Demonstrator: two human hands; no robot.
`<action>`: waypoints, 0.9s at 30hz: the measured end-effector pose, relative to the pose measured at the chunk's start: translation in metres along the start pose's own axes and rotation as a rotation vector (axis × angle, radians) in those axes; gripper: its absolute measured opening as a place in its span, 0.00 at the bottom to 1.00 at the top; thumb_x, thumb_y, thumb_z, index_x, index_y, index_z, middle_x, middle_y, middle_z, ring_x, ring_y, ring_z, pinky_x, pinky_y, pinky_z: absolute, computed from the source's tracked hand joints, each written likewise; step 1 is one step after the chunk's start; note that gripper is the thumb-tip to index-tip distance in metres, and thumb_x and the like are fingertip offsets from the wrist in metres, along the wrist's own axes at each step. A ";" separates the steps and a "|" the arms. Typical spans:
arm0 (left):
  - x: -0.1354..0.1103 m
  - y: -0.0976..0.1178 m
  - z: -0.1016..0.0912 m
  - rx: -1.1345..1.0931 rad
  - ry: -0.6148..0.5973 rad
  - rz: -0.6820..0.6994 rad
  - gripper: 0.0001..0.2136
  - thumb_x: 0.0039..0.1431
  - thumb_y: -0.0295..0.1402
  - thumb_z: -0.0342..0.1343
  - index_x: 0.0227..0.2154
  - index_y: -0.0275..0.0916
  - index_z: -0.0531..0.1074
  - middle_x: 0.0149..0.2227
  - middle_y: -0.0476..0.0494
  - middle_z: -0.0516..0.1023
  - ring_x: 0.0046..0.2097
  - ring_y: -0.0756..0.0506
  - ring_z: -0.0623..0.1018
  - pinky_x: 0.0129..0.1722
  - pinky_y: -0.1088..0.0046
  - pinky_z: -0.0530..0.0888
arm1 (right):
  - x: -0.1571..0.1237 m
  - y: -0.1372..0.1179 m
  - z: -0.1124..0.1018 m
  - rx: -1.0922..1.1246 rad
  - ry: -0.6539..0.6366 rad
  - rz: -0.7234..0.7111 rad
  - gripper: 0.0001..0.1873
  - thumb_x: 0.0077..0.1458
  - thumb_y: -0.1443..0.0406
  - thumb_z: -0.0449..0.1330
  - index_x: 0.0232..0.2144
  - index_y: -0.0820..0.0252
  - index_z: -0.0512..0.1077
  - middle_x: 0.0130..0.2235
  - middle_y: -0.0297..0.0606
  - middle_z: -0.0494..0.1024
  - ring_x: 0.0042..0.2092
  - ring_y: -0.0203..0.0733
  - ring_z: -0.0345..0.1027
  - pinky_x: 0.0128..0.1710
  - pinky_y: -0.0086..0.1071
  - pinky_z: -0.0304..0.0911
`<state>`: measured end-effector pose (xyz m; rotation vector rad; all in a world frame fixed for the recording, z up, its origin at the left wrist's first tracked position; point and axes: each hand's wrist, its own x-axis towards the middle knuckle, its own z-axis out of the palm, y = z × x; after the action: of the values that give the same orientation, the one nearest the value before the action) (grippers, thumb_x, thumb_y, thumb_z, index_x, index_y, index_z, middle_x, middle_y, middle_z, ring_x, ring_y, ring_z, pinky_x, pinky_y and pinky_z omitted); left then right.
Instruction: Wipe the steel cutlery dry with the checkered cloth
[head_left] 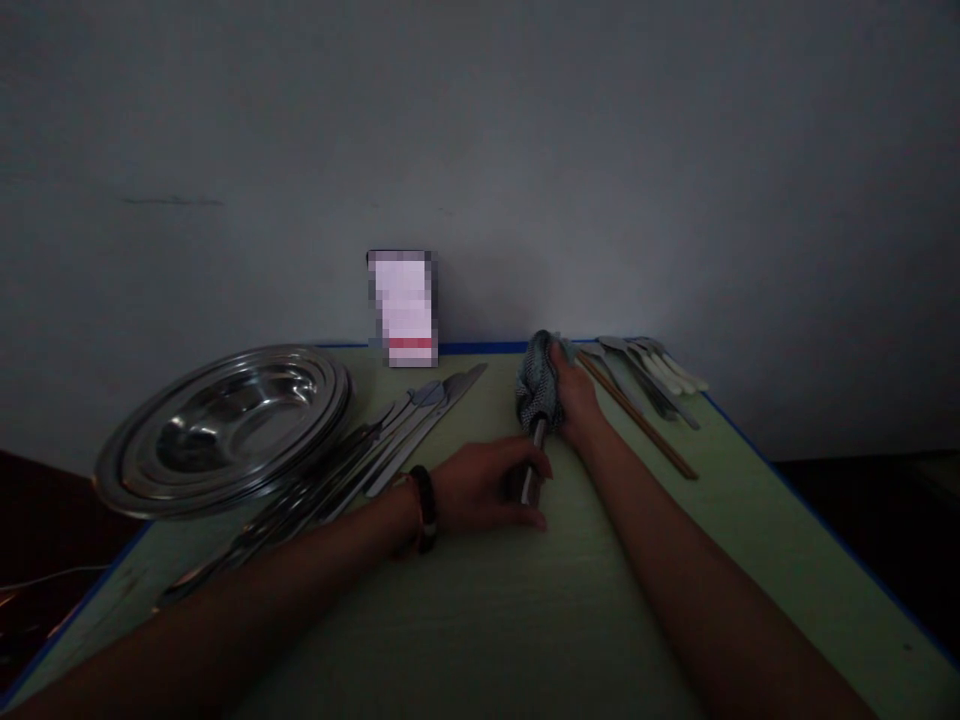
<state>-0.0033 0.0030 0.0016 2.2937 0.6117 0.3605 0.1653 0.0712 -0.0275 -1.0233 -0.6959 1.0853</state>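
My left hand (495,485), with a dark bracelet at the wrist, grips the flat metal handle of a utensil (532,485) between thumb and fingers. A grey checked cloth (537,385) is bunched around the utensil's far end, so its kind is hidden. My right hand (576,395) is closed on that cloth from the right side. Wooden chopsticks (637,415) lie just right of my right hand. Left of my left hand, several metal utensils (360,440) lie in a loose row, some with broad blades.
Stacked shiny metal plates (225,425) sit at the table's left. Spoons (649,385), some with white handles (667,372), lie at the back right. A blurred-out lit phone-like screen (405,310) leans on the wall (600,180). Blue edging borders the pale green table (480,630).
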 end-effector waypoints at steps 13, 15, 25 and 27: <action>0.001 0.002 0.001 -0.014 0.235 -0.071 0.11 0.60 0.37 0.51 0.44 0.38 0.65 0.35 0.47 0.68 0.30 0.49 0.67 0.29 0.73 0.66 | -0.012 -0.006 0.007 -0.434 -0.091 -0.221 0.20 0.48 0.51 0.58 0.19 0.60 0.71 0.20 0.29 0.71 0.26 0.34 0.61 0.28 0.27 0.55; 0.002 0.002 0.001 -0.008 0.268 -0.079 0.10 0.58 0.33 0.51 0.42 0.38 0.66 0.35 0.47 0.68 0.30 0.49 0.67 0.30 0.73 0.67 | -0.014 -0.008 0.008 -0.449 -0.096 -0.244 0.19 0.48 0.51 0.59 0.18 0.60 0.71 0.20 0.29 0.70 0.25 0.35 0.61 0.29 0.28 0.55; 0.000 0.001 0.001 0.020 0.141 0.027 0.06 0.46 0.23 0.54 0.27 0.37 0.74 0.31 0.49 0.66 0.31 0.50 0.69 0.31 0.75 0.67 | 0.000 0.005 0.003 0.018 0.034 -0.021 0.15 0.48 0.52 0.58 0.29 0.59 0.72 0.23 0.29 0.75 0.27 0.37 0.68 0.30 0.30 0.63; -0.002 0.001 0.002 0.030 0.075 0.051 0.04 0.45 0.24 0.55 0.25 0.38 0.74 0.30 0.50 0.67 0.29 0.51 0.69 0.30 0.76 0.66 | 0.006 0.006 -0.002 0.114 0.107 -0.013 0.15 0.49 0.53 0.58 0.28 0.58 0.71 0.23 0.30 0.75 0.27 0.37 0.70 0.30 0.31 0.65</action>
<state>-0.0038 0.0006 0.0008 2.3365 0.6008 0.4658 0.1668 0.0772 -0.0335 -0.9706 -0.5480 1.0387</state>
